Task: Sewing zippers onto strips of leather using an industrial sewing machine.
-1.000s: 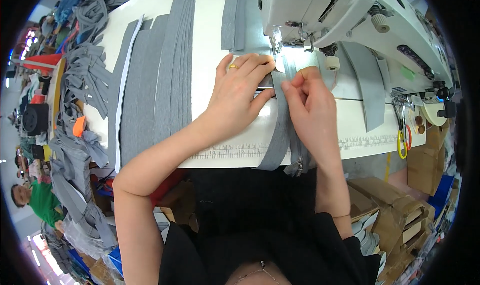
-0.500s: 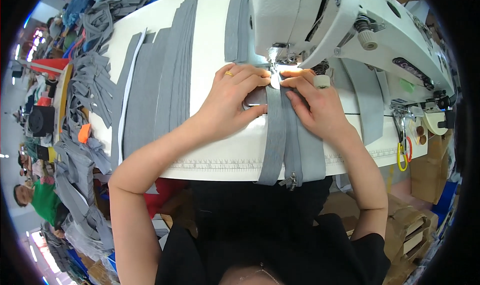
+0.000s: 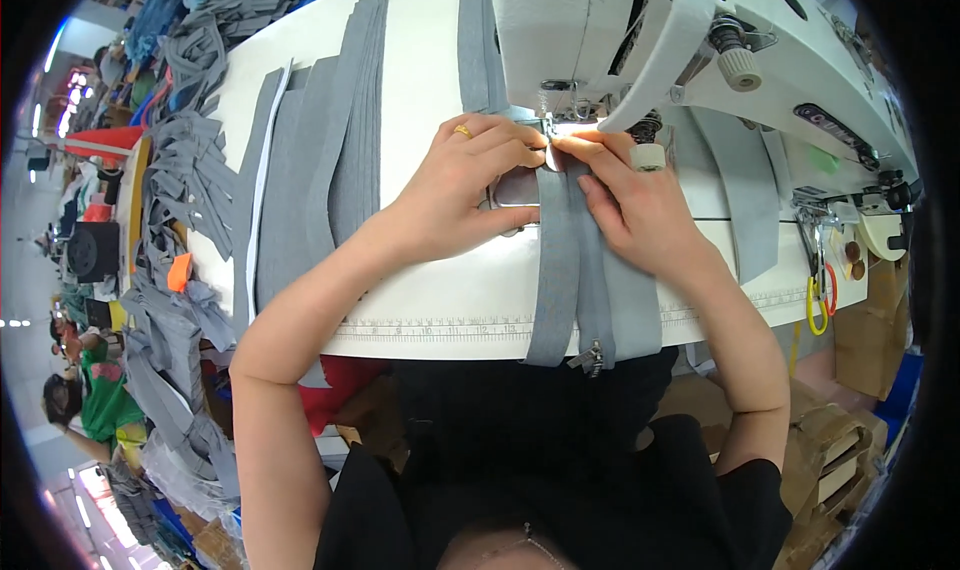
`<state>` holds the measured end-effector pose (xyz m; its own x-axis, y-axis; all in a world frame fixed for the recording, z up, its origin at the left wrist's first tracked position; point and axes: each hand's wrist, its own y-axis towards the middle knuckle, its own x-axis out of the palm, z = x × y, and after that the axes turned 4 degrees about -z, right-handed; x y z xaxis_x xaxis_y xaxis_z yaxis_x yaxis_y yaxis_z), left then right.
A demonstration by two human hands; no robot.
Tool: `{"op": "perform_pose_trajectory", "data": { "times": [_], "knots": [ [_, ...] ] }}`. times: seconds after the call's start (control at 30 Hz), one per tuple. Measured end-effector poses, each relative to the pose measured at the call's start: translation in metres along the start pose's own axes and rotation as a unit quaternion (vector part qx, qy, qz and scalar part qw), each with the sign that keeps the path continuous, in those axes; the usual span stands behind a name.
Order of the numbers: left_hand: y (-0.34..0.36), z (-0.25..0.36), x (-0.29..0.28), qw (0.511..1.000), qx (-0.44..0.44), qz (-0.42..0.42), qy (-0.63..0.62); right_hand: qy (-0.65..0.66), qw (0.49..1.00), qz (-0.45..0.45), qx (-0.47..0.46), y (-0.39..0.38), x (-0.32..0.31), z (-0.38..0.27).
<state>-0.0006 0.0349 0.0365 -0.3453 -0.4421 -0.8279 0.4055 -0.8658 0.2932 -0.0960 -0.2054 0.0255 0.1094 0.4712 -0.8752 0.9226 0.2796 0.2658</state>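
Observation:
Under the head of a white sewing machine [image 3: 570, 30], a grey fabric strip [image 3: 556, 290] runs toward me from the lit presser foot [image 3: 549, 127]. Alongside it lies a grey zipper [image 3: 594, 290], its metal slider [image 3: 593, 356] hanging at the table's front edge. My left hand [image 3: 455, 180] presses the strip's left side, fingertips close to the foot and thumb stretched to the strip's edge. From the right, my right hand [image 3: 640, 208] has bent fingers on the fabric just beside the foot, the thumb lower down. The fingertips partly cover the seam area.
Stacked grey strips [image 3: 350, 130] lie on the table's left, with a narrow white strip [image 3: 262, 190] among them. Scissors [image 3: 822, 290] with yellow and red handles rest at right. Heaped grey fabric [image 3: 170, 370] stands beyond the left edge; cardboard boxes [image 3: 825, 460] are at lower right.
The view has shifted slightly, moving the table scene a little rightward. Both hands stay on the fabric by the presser foot. A person in green at far left has changed posture.

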Motion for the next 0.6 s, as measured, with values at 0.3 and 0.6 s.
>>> {"op": "perform_pose_trajectory", "data": {
  "times": [0.3, 0.6],
  "knots": [
    [-0.003, -0.002, 0.004, 1.000, 0.011, 0.010, -0.008, -0.037, 0.999, 0.011, -0.010, 0.000, 0.002, -0.002],
    [-0.006, 0.003, 0.016, 0.998, -0.033, 0.048, 0.000, -0.049, 0.999, 0.007, 0.003, 0.000, 0.009, -0.001]
  ]
}}
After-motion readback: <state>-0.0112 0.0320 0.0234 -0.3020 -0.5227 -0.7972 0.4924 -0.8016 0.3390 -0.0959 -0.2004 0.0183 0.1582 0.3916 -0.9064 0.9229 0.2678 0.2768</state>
